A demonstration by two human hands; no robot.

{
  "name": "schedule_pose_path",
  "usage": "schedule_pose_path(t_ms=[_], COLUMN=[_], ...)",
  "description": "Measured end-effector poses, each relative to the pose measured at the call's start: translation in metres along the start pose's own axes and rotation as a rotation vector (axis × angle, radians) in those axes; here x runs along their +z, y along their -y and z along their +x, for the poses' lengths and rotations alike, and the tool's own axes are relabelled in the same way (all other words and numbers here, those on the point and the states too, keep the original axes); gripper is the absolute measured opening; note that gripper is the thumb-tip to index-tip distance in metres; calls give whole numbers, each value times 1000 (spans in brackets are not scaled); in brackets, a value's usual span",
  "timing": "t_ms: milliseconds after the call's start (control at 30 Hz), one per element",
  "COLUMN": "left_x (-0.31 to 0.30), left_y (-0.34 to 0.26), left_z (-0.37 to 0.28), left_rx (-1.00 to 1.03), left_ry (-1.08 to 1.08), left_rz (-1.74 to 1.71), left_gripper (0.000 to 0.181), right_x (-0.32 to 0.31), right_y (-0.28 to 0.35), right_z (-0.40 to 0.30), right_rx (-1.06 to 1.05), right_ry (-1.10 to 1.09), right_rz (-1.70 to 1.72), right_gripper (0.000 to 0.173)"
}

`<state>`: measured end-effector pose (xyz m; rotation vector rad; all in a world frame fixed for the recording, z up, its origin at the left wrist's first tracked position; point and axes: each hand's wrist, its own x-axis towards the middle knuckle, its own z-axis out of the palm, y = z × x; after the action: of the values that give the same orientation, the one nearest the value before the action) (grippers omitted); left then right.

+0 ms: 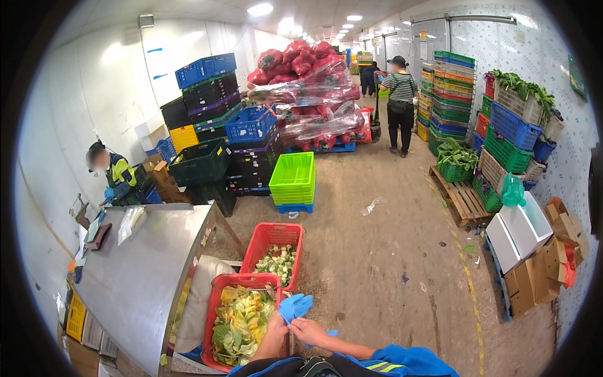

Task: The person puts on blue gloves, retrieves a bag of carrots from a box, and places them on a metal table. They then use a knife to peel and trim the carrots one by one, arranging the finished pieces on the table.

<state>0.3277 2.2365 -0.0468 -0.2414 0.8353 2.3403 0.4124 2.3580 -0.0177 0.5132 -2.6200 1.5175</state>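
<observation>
My left hand (294, 307) wears a blue disposable glove, with its fingers stretched out and nothing held in them. The bare fingers of my right hand (307, 331) pinch the cuff of that glove at the left wrist. More blue glove material (331, 332) shows beside and beneath my right hand; how it is held is hidden. Just left of both hands stands a red plastic crate (221, 282) full of yellow and green leaf trimmings (240, 325). A second red crate (282, 227) behind it contains pale green and white vegetable pieces (278, 261).
A steel table (141, 264) borders the left, where a person (118, 174) works. Ahead are stacked lime-green crates (292, 172) and wrapped red produce sacks (320, 103). Another person (400, 103) stands by a pallet jack (375, 113). White foam boxes (523, 231) lie right.
</observation>
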Motion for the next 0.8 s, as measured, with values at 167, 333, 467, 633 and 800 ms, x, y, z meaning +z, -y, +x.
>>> schedule_pose_path(t_ms=[167,333,467,633,800], left_x=[45,72,68,93,62], left_y=[-25,-23,-31,-39,-41], left_z=[-19,-48,-24,-32,-33], left_rx=[175,320,90,206,698], left_ry=[72,-189,114,357,371], left_rz=[88,347,87,41,264], left_gripper=[38,43,47,53,57], right_x=[-6,-18,-3,-14,-21], right_y=[15,34,40,39,63], right_z=[9,20,19,16,16], right_rx=[-74,-31,-145,-6,-68], right_ry=[-163,-39,-4,53,125], right_rz=[36,128,104,189,269], right_gripper=[23,22,23,24,24])
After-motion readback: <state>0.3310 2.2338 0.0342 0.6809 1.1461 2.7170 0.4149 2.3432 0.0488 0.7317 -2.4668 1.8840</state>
